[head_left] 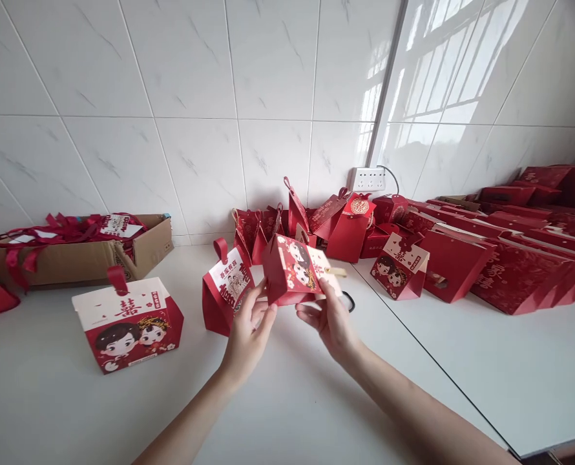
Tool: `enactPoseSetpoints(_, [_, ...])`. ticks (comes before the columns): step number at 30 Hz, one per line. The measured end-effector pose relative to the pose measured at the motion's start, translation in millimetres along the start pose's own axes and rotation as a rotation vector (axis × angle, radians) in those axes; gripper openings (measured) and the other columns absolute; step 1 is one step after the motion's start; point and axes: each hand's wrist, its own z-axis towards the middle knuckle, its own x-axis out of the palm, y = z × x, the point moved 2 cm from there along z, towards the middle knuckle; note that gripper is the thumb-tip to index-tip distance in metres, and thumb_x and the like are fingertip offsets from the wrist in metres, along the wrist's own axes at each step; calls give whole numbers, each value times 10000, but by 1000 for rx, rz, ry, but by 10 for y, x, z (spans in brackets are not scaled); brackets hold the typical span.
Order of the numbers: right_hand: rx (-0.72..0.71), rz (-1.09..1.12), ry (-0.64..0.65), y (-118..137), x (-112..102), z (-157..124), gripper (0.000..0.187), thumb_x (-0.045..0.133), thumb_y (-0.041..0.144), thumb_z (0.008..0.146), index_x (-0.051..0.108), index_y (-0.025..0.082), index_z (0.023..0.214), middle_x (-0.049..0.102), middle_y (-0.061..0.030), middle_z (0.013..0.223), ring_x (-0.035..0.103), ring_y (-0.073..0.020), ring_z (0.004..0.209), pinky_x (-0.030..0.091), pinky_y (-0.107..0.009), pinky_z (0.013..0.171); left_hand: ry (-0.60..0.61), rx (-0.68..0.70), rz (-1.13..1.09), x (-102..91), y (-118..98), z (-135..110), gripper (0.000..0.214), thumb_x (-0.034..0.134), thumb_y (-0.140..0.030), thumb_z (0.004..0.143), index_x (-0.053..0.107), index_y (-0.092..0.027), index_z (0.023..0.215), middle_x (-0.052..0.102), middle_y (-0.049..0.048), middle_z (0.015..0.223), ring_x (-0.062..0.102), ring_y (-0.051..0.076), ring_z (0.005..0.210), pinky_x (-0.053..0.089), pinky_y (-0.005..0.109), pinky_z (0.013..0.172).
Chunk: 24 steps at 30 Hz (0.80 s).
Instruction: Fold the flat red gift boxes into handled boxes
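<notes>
Both my hands hold a red and white gift box tipped on its side above the white table. My left hand has its fingers on the box's red base end. On the other side, my right hand grips the white top part, thumb in front and fingers below. Cartoon faces and flowers decorate the side facing up. Just behind my left hand stands a red box with a white printed flap. A larger cartoon-couple gift box with a red ribbon loop stands upright to the left.
A cardboard box full of red ribboned items lies at the back left. Several red boxes line the tiled wall below a white power strip. A small cartoon box and rows of red gift boxes fill the right.
</notes>
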Motion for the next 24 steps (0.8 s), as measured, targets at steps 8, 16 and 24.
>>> enactPoseSetpoints(8, [-797,-1004,-50,392,-257,207,216,660,399,743,530,230,775,581,-19,797,535,-160,613,443,-296,557,-135,243,310,-7,121,-87,515,423,-40,758,510,-275,1209,403,100,1360,446,263,1292,524,446,952])
enactPoseSetpoints(16, [-591,-1529,4,239,-223,309,290,602,391,756,533,233,989,626,-60,937,587,-207,686,382,-294,574,-566,497,471,-225,-93,38,524,590,-190,802,370,-227,1277,331,155,1408,282,321,1411,310,510,1137])
enactPoseSetpoints(24, [-820,-1065,-356,690,-516,328,330,636,425,736,429,244,917,560,-71,914,576,-257,793,456,-373,672,-638,-14,369,-421,145,242,714,702,-301,703,363,-236,1329,480,143,1313,432,370,1301,273,602,1114])
